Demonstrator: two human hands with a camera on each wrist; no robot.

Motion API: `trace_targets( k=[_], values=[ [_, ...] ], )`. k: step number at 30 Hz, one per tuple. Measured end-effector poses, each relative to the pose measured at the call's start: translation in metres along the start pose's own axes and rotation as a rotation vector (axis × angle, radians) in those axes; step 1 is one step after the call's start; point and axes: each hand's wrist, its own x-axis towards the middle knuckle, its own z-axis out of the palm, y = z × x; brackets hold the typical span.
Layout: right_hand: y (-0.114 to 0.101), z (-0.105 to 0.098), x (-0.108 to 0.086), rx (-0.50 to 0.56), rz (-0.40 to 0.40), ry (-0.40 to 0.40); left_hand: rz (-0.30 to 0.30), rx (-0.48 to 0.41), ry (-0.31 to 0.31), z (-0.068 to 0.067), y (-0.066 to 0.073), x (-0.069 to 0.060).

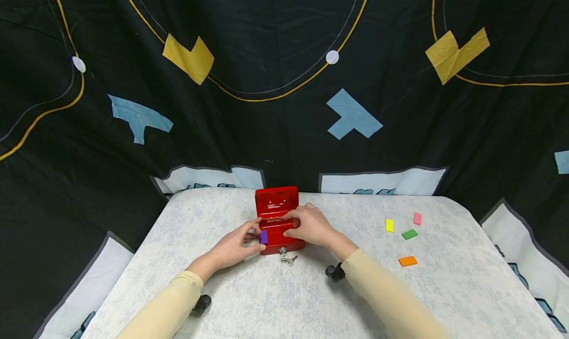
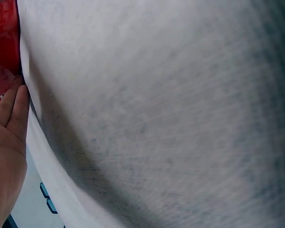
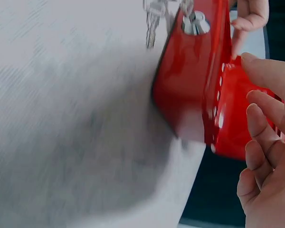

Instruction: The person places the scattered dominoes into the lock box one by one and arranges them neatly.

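Observation:
A red metal cash box point(image 1: 280, 239) stands on the table with its lid point(image 1: 277, 198) raised. A key sits in its front lock point(image 1: 283, 251), and more keys point(image 1: 290, 261) hang from it. One small purple block point(image 1: 264, 237) shows at the left end of the box. My left hand point(image 1: 234, 245) rests at the box's left side, its fingers touching the red wall in the left wrist view. Over the right part of the box is my right hand point(image 1: 308, 224), thumb and fingers apart and loosely bent, with nothing visible between them in the right wrist view.
To the right on the table point(image 1: 444, 299) lie a yellow block point(image 1: 389, 225), a pink block point(image 1: 418, 219), a green block point(image 1: 409, 234) and an orange block point(image 1: 407, 261). A black curtain point(image 1: 275, 141) hangs behind the table.

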Motion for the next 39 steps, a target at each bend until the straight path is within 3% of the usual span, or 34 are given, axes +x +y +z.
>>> trace_targets(
  k=[21,31,39],
  values=[
    [0.061,-0.053,-0.062,0.050,0.067,0.152,-0.004,0.011,0.022,0.001,-0.001,0.001],
    [0.105,-0.073,-0.105,0.057,0.164,0.223,-0.002,0.009,0.021,0.002,-0.001,0.000],
    [0.125,-0.084,-0.133,0.022,0.234,0.255,-0.004,-0.003,0.019,0.002,-0.001,0.001]
  ],
)
